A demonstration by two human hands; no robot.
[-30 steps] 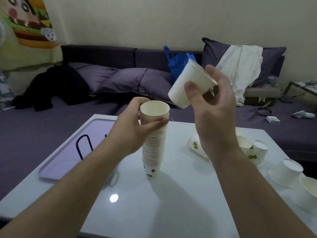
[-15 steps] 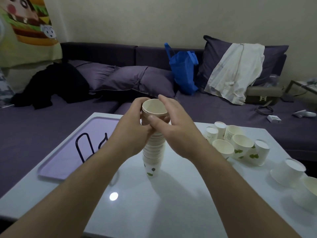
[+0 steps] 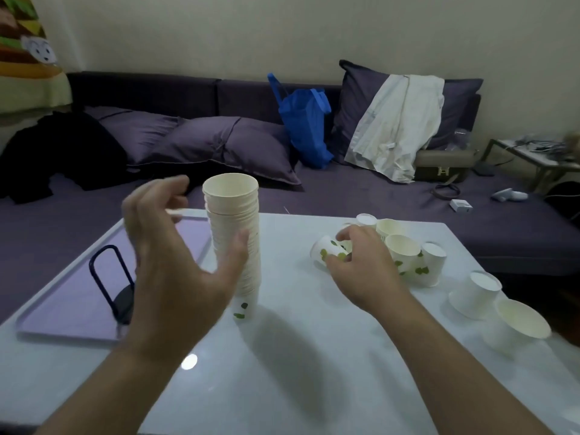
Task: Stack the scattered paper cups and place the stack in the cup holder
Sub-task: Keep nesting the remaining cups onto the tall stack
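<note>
Paper cup stack (image 3: 233, 243) upright | right hand (image 3: 361, 265) grips sideways cup (image 3: 326, 253)

Dim room, lamp glare on the table (image 3: 307, 387), blurred edges.

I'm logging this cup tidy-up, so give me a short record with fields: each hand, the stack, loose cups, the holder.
left hand: open beside the stack, thumb near its side, not gripping
right hand: fingers curled on a tipped cup
stack: upright on the table
loose cups: cluster by the right hand, more at the table's right edge
holder: dark wire, on the purple tray, no cups in it
</note>
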